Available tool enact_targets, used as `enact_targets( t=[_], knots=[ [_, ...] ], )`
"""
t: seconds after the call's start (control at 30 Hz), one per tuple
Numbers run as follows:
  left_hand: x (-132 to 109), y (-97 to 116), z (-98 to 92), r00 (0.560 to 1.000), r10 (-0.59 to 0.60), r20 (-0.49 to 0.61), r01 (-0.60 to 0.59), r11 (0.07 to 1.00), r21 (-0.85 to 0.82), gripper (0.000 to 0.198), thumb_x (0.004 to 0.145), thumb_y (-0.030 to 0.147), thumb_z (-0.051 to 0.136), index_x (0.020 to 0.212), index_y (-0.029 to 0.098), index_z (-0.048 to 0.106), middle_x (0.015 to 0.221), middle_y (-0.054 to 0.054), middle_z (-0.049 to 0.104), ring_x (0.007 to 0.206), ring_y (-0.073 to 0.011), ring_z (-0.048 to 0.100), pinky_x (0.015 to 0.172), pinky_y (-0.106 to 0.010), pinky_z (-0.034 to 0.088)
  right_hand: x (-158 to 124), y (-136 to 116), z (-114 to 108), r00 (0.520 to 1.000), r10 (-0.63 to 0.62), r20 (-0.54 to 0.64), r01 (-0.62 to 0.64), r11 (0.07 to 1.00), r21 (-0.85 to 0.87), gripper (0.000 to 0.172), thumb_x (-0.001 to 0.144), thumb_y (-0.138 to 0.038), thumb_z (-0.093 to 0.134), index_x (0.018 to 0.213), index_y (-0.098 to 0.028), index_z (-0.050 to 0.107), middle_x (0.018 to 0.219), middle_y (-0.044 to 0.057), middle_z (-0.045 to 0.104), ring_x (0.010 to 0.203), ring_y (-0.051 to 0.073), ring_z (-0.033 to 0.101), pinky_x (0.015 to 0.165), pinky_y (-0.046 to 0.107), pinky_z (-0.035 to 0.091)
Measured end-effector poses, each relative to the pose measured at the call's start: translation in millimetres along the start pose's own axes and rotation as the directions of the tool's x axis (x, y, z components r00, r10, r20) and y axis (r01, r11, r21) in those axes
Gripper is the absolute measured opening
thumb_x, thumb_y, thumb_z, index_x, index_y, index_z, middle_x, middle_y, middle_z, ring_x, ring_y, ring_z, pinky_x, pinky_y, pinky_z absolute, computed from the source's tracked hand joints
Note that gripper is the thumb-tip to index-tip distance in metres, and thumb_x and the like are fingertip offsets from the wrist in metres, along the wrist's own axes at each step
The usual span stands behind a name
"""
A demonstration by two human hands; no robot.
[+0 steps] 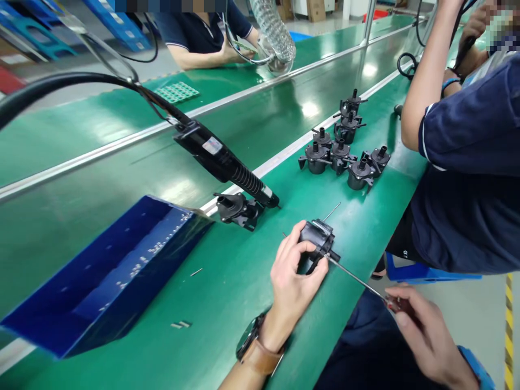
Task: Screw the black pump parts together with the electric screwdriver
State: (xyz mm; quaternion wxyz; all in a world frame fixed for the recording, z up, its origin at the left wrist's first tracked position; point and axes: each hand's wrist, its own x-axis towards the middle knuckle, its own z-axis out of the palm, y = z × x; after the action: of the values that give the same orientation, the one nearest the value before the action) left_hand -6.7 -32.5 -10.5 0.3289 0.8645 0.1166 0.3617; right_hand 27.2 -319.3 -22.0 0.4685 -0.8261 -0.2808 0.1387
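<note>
Both your hands are busy: black unit in the left, screwdriver in the right.
So your left hand (294,276) has its fingers curled snugly round the black unit (314,234), which is tipped on its side over the green bench (239,319), off to the right of the blue bin (142,292). Your right hand (426,330), way further right of the bin, is closed round the handle of the screwdriver (357,279), tip right at the unit by your left thumb. Just past the bin's right end there's a lone matching unit (235,210), with the power driver (227,160) slanting down beside it. More units (340,153) are bunched well right of the bin, and two little metal pieces (184,324) lie near its front side.
</note>
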Motion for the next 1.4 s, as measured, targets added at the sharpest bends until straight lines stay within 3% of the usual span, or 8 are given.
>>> enact_targets(
  t=[0.1, 0.27, 0.4, 0.53, 0.83, 1.03, 1.3, 1.4],
  knots=[
    [1, 0, -0.9, 1.000, -0.011, 0.000, 0.011, 1.000, -0.010, 0.017, 0.080, 0.018, 0.076, 0.092, 0.020, 0.064, 0.138, -0.021, 0.068, 0.124, -0.0330, 0.069, 0.105, -0.054, 0.053, 6, -6, -5, 0.950, 0.252, 0.187, -0.305, 0.881, 0.362, 0.026, 0.101, -0.039, 0.061, 0.119, -0.022, 0.068, 0.098, 0.009, 0.072, 0.082, 0.018, 0.069, 0.072, 0.029, 0.057],
    [0, 0, -0.1, 1.000, -0.018, -0.003, 0.018, 1.000, -0.003, 0.018, 0.079, 0.015, 0.076, 0.091, 0.020, 0.064, 0.137, -0.022, 0.069, 0.124, -0.0336, 0.069, 0.106, -0.055, 0.053, 16, -4, 2, 0.861, 0.316, 0.398, -0.506, 0.602, 0.618, 0.033, 0.092, -0.047, 0.074, 0.109, -0.019, 0.071, 0.080, -0.001, 0.060, 0.047, 0.002, 0.030, 0.044, 0.020, 0.026],
    [-1, -1, 1.9, 0.999, -0.032, -0.013, 0.032, 0.999, -0.006, 0.018, 0.079, 0.016, 0.076, 0.091, 0.020, 0.064, 0.136, -0.022, 0.069, 0.123, -0.0338, 0.069, 0.105, -0.055, 0.053, 19, -6, 7, 0.978, 0.159, 0.132, -0.199, 0.895, 0.399, 0.018, 0.095, -0.035, 0.071, 0.104, -0.020, 0.076, 0.085, 0.003, 0.061, 0.068, 0.012, 0.055, 0.060, 0.025, 0.047],
    [-1, -2, 3.3, 0.999, -0.046, -0.027, 0.046, 0.999, -0.010, 0.018, 0.079, 0.017, 0.077, 0.091, 0.020, 0.063, 0.135, -0.022, 0.070, 0.122, -0.0341, 0.070, 0.105, -0.055, 0.053, 22, -8, 2, 0.987, -0.147, 0.070, 0.141, 0.986, 0.086, 0.019, 0.099, -0.020, 0.061, 0.114, -0.019, 0.074, 0.083, 0.005, 0.065, 0.066, 0.015, 0.060, 0.058, 0.026, 0.050],
    [0, -1, 4.6, 0.997, -0.068, -0.037, 0.068, 0.998, -0.016, 0.018, 0.079, 0.018, 0.077, 0.091, 0.019, 0.064, 0.134, -0.022, 0.071, 0.122, -0.0338, 0.070, 0.105, -0.055, 0.053, 21, -1, -12, 0.754, -0.640, 0.146, 0.582, 0.549, -0.599, 0.043, 0.093, 0.000, 0.060, 0.135, -0.009, 0.063, 0.103, 0.017, 0.077, 0.072, 0.023, 0.072, 0.062, 0.035, 0.052],
    [1, -2, 4.3, 0.997, -0.061, -0.038, 0.060, 0.998, -0.009, 0.017, 0.079, 0.018, 0.077, 0.090, 0.020, 0.065, 0.134, -0.021, 0.071, 0.120, -0.0330, 0.071, 0.104, -0.054, 0.054, 22, -22, -22, 0.993, -0.056, 0.102, 0.062, 0.996, -0.062, 0.024, 0.105, -0.028, 0.050, 0.125, -0.022, 0.062, 0.088, 0.005, 0.070, 0.075, 0.018, 0.068, 0.066, 0.029, 0.054],
    [0, -2, 5.4, 0.997, -0.063, -0.040, 0.062, 0.998, -0.027, 0.018, 0.079, 0.019, 0.078, 0.091, 0.020, 0.065, 0.134, -0.021, 0.071, 0.120, -0.0330, 0.071, 0.106, -0.056, 0.052, 27, -13, -17, 0.798, 0.327, 0.505, -0.597, 0.538, 0.595, 0.030, 0.095, -0.046, 0.070, 0.113, -0.023, 0.064, 0.072, -0.008, 0.050, 0.038, -0.001, 0.018, 0.036, 0.017, 0.013],
    [-1, -2, 5.8, 0.993, -0.105, -0.045, 0.103, 0.994, -0.039, 0.018, 0.079, 0.020, 0.078, 0.091, 0.020, 0.064, 0.134, -0.021, 0.071, 0.121, -0.0333, 0.070, 0.105, -0.056, 0.052, 27, -11, -13, 0.873, 0.326, 0.363, -0.481, 0.704, 0.523, 0.028, 0.093, -0.045, 0.074, 0.109, -0.023, 0.067, 0.071, -0.006, 0.051, 0.046, 0.004, 0.037, 0.041, 0.017, 0.031]
  ],
)
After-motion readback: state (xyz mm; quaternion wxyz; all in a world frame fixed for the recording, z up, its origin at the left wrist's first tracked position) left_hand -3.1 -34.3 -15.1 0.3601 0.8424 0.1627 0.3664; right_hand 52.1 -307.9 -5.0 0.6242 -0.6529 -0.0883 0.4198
